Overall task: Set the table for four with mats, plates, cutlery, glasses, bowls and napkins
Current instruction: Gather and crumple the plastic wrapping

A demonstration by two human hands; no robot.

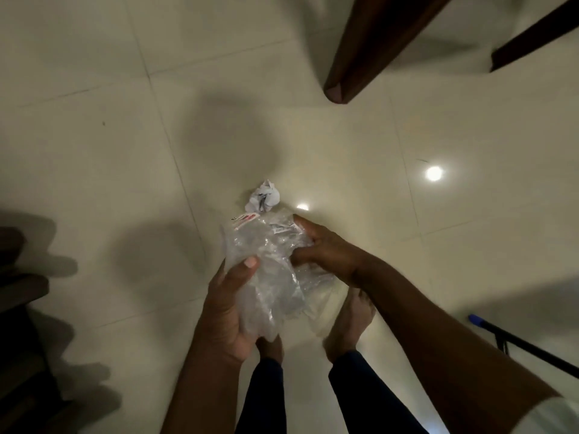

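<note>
Clear plastic wrapper (269, 274), crinkled and carrying a red-printed label near its top, sits between both my hands above the pale tiled floor (125, 151). My left hand (228, 308) is closed around its lower edge, thumb pressed on top. My right hand (326, 249) pinches its upper right side. A crumpled white wad (263, 197) shows just beyond it; whether they touch, I cannot tell.

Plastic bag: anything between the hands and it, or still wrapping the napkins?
Nothing between: left hand and right hand both grip the plastic bag directly. Crumpled white paper pokes from its top; whether it is napkins is unclear.
</note>
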